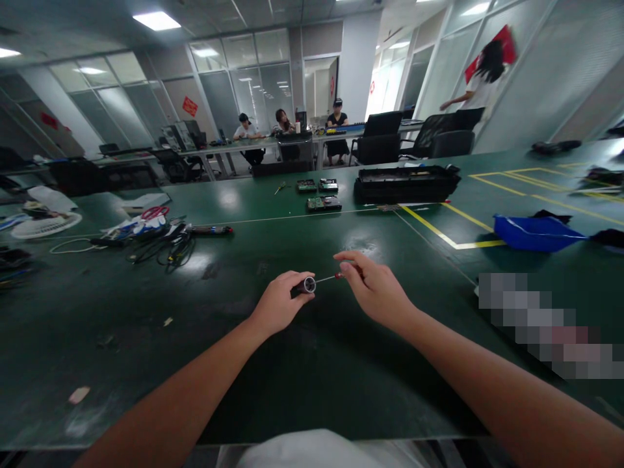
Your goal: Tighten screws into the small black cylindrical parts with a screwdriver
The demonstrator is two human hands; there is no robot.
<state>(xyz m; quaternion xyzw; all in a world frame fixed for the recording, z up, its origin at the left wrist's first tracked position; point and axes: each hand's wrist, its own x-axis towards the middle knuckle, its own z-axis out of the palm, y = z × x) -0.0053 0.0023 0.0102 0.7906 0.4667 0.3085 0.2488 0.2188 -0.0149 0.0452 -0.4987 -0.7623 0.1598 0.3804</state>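
My left hand (279, 304) is closed around a small dark handle with a silver collar (307, 285), held just above the green table (244, 364). A thin metal shaft (325, 279) sticks out of the collar toward the right. My right hand (373, 286) pinches the far end of that shaft, where a small red part (338, 275) shows between thumb and fingertips. Both forearms reach in from the bottom edge.
A black tray-like housing (404, 184) and three circuit boards (324, 203) lie farther back. Tangled cables, red scissors (155, 212) and a white fan (46, 225) sit at left. A blue bag (533, 232) lies right, by yellow floor-tape lines. Several people sit at distant desks; one stands at the wall.
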